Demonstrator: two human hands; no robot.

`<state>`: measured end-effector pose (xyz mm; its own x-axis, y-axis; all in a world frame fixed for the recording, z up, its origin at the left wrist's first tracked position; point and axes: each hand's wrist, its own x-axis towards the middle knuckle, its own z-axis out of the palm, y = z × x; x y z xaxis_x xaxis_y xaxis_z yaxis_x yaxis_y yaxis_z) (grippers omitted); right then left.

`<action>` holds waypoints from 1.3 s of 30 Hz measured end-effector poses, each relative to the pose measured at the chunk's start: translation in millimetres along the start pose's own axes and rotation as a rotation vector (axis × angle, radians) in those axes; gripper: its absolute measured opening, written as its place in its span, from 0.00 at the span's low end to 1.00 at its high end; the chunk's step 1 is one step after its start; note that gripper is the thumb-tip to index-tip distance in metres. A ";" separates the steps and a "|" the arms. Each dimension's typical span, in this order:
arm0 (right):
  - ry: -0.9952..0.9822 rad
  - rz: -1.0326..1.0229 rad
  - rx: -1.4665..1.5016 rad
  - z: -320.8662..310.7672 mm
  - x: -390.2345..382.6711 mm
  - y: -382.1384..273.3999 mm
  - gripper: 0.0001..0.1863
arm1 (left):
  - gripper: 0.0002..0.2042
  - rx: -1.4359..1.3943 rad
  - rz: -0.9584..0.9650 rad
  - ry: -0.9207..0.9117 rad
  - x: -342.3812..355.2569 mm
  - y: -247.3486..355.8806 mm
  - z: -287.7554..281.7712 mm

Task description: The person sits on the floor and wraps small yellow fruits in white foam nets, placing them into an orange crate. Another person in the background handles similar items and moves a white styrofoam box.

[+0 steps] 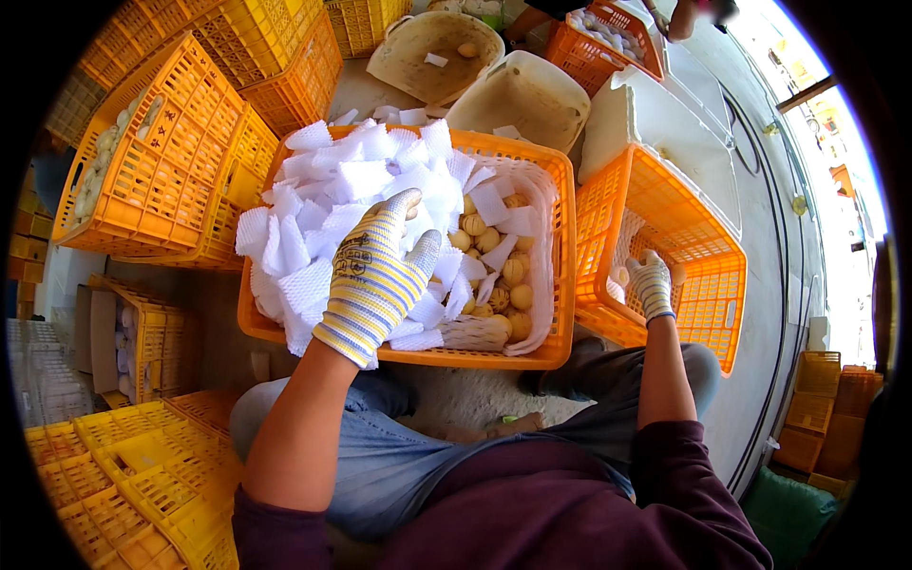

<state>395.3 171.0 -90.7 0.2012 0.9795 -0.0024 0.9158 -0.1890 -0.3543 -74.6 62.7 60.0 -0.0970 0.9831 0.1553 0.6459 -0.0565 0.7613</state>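
My left hand (375, 266), in a white glove with yellow and grey stripes, is over a heap of white foam net sleeves (337, 180). Its thumb stands apart from the fingers, and I see nothing held between them. The sleeves fill the left part of a large orange crate (567, 256). Round yellowish fruits (514, 271), some with dark stripes, lie in its right part among loose sleeves. My right hand (652, 287), gloved alike, reaches into a tilted orange crate (708, 294) at the right. Its fingers look curled; what they hold is hidden. White-wrapped fruits (619, 277) lie beside it.
Orange and yellow crates (157, 157) stack up at the left, with a yellow crate (142, 475) near my left elbow. Two worn pale tubs (522, 100) stand beyond the big crate. A white foam box (655, 119) adjoins the right crate. Another person's hand (682, 21) shows at the top.
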 end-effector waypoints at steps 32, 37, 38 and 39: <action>-0.722 -0.171 1.002 -43.4 -135.2 -241.6 0.14 | 0.24 -0.856 -0.160 -0.365 -9.1 8.0 43.2; -1.104 -0.359 0.884 2.8 -104.3 -210.0 0.13 | 0.21 -0.549 -0.246 -0.328 -3.6 13.5 30.4; -0.924 -0.587 0.633 43.3 -97.8 -181.7 0.13 | 0.21 -0.552 -0.179 -0.273 -1.9 15.7 36.7; -0.792 -0.745 0.147 50.0 -98.3 -182.8 0.15 | 0.21 -0.533 -0.194 -0.261 -1.6 12.0 33.3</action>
<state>190.8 112.7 -72.5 -0.7135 0.6220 -0.3225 0.6543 0.4269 -0.6243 -41.4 66.2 47.9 0.0574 0.9904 -0.1254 0.1621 0.1147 0.9801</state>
